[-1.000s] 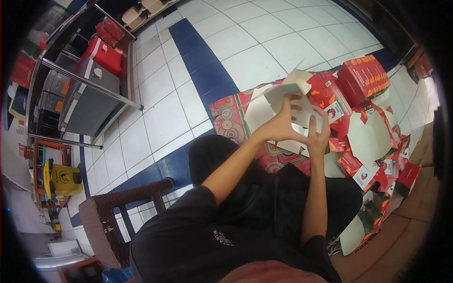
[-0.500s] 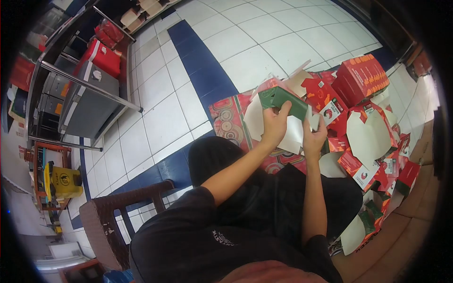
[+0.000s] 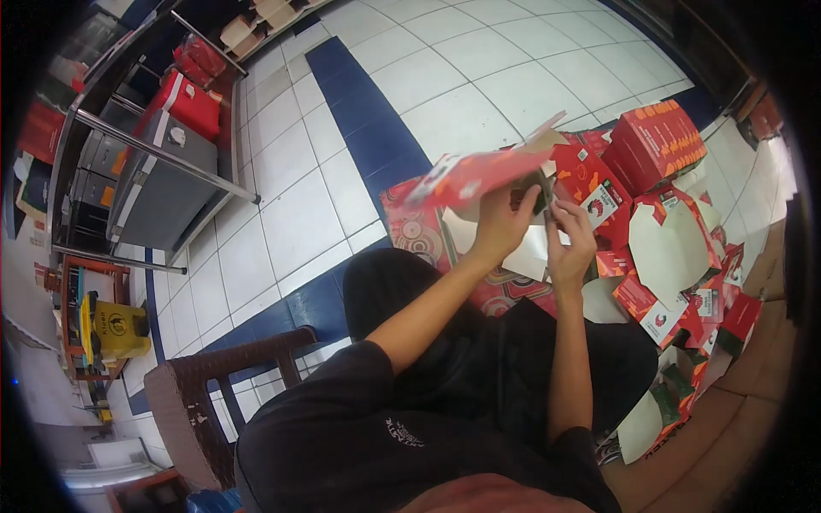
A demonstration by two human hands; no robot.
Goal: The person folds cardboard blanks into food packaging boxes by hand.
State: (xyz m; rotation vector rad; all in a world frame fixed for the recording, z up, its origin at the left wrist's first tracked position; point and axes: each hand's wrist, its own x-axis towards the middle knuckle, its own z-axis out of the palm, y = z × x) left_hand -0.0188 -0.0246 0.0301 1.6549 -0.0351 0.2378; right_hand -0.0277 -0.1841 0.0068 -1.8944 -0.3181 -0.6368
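Observation:
A red-and-green cardboard food box, partly folded and blurred, is held above the patterned red cloth. My left hand is closed on its green part, thumb on the near side. At the right edge of that green part, my right hand pinches the card with its fingertips. The box's red printed panel slants up and left, over my left hand. Beneath my hands lies a pale cardboard piece. Just right of my right hand is a pile of red printed boxes, some with white insides showing.
A stack of red boxes stands at the pile's far side. To the left are a metal-framed rack with a grey box, a yellow bucket and a brown woven chair. White tiles cover the floor.
The box has been turned, so its red printed panel now swings out to the left and less green shows. My right hand's fingers have shifted along the card edge.

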